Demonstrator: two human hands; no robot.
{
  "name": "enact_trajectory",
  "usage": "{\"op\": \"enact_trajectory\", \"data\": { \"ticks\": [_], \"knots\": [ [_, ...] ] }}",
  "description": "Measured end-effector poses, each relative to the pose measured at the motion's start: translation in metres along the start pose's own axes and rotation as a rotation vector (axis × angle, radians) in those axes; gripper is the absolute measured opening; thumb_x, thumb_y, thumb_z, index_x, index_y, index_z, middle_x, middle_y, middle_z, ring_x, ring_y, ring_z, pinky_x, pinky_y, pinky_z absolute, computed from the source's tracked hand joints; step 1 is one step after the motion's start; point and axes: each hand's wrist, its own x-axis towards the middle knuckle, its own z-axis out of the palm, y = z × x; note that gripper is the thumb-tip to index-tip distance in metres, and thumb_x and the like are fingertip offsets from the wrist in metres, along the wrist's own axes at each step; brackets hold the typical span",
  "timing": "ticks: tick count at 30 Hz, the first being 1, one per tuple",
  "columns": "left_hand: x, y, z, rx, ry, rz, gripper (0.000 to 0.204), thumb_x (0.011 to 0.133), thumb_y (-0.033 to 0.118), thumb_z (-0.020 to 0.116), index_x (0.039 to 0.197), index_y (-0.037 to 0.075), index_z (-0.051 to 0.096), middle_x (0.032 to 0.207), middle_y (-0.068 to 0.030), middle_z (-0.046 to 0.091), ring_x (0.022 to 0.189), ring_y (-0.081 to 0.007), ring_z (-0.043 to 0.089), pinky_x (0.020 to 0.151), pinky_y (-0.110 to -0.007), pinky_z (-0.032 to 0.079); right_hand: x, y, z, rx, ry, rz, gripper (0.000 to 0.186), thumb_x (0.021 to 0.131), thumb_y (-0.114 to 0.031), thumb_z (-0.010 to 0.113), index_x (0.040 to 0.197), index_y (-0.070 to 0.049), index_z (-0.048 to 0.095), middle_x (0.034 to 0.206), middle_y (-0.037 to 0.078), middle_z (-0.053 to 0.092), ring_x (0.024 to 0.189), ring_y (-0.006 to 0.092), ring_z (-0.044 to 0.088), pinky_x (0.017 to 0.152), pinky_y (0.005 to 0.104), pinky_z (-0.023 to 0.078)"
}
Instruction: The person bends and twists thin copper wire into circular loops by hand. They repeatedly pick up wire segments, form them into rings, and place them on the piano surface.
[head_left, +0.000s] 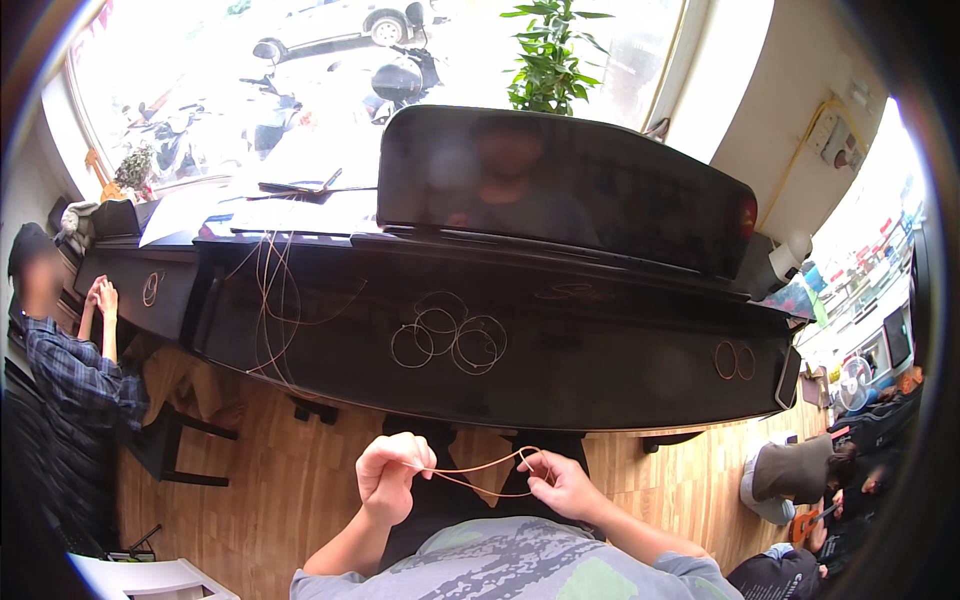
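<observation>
My left hand (396, 476) is closed, its fingers pinching one end of a looped copper-coloured guitar string (470, 468). The fingers of my right hand (562, 486) close on the other end, where the string bends into a small loop. It stretches between both hands in front of my shirt, near the edge of the dark tabletop (600, 360). Several silvery string coils (480, 345) lie overlapping on that top. Two copper-coloured coils (735, 361) rest at its right end. Loose uncoiled strings (270, 310) trail over the left part.
Behind the top rises a glossy black curved panel (560, 190). Papers (190, 215) and a dark flat object (300, 187) lie at the back left. A co-worker (80, 350) sits at the left end beside another coil (151, 288). A black chair (180, 440) stands below.
</observation>
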Motion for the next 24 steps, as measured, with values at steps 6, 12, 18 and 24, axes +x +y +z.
{"op": "enact_trajectory", "data": {
  "ticks": [6,12,18,24],
  "knots": [
    [0.004,0.015,-0.013,-0.003,-0.091,0.06,0.023,0.083,-0.014,0.038,0.082,0.0,0.055,0.067,-0.0098,0.054,0.054,-0.0156,0.042,0.048,-0.03,0.034,0.005,0.009,-0.005,-0.012,-0.045,0.119,0.024,0.087,-0.021,0.065,0.102,-0.002,0.062,0.071,-0.003,0.054,0.064,0.0042,0.046,0.06,0.0215,0.041],
    [0.008,0.024,-0.004,0.01,-0.106,0.184,0.017,0.089,-0.008,0.043,0.075,0.0,0.05,0.059,-0.0091,0.044,0.045,-0.0131,0.032,0.041,-0.028,0.027,0.001,0.012,-0.018,-0.058,0.074,0.088,0.022,0.087,-0.018,0.063,0.1,-0.001,0.063,0.071,0.0,0.058,0.063,0.0056,0.049,0.058,0.0233,0.042],
    [0.007,0.021,0.004,0.024,-0.071,0.196,0.018,0.086,-0.012,0.04,0.075,-0.001,0.05,0.057,-0.0093,0.043,0.044,-0.0124,0.031,0.04,-0.027,0.027,-0.007,0.037,-0.015,-0.039,0.069,0.048,0.02,0.087,-0.017,0.061,0.097,0.0,0.064,0.069,0.001,0.059,0.062,0.0053,0.049,0.057,0.0239,0.042],
    [0.01,0.016,0.001,0.522,-0.348,0.196,0.031,0.063,-0.02,0.05,0.083,0.002,0.059,0.062,-0.0076,0.054,0.05,-0.0208,0.05,0.042,-0.029,0.037,-0.021,0.009,-0.006,-0.218,0.25,-0.242,0.013,0.086,-0.007,0.056,0.089,0.0,0.066,0.064,0.006,0.06,0.055,0.0127,0.055,0.053,0.0259,0.044]
  ]
}}
